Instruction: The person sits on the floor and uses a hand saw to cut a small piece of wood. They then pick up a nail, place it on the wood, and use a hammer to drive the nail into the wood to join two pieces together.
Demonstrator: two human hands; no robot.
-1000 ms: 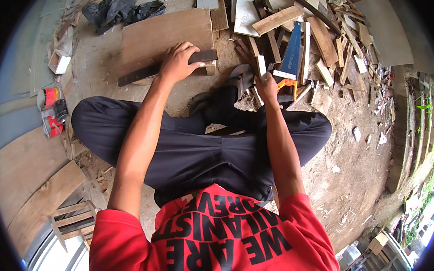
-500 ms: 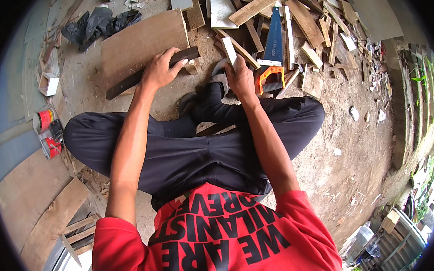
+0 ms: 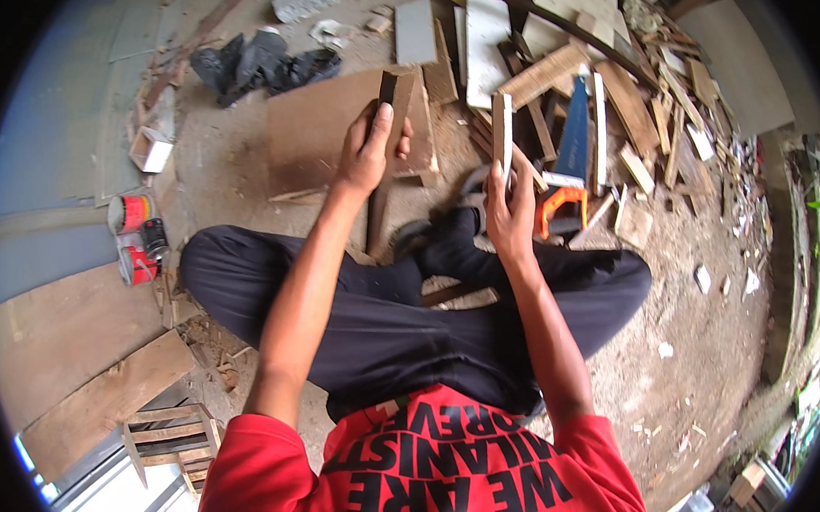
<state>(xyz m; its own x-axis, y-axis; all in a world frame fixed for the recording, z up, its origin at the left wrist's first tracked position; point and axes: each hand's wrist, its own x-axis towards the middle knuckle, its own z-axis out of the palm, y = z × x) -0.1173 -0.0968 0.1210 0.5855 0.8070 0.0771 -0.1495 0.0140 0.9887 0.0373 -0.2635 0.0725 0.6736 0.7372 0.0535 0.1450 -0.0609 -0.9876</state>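
Note:
My left hand [image 3: 364, 156] is closed around a long dark wood strip [image 3: 379, 217], which stands nearly lengthwise away from me. Beneath that strip lies a wide brown board [image 3: 309, 144], raised a little off the ground. In my right hand [image 3: 513, 206] is a short pale wood stick [image 3: 502, 129], pointing away from me, gripped at its near end. Just right of this hand, a handsaw [image 3: 574, 139] with a blue blade and an orange and black handle rests against wood scraps. Both hands are beyond my crossed legs, apart from each other.
Wood offcuts [image 3: 626, 105] are heaped at the far right. A crumpled black plastic bag [image 3: 253, 67] lies beyond the board. At left are a small white box [image 3: 151, 150] and red cans [image 3: 138, 265]. A slatted wooden piece [image 3: 173, 434] sits at lower left.
The dark strip has turned from slanting across the board to pointing away from me. My right hand has tilted the pale stick more upright. The whole view has shifted.

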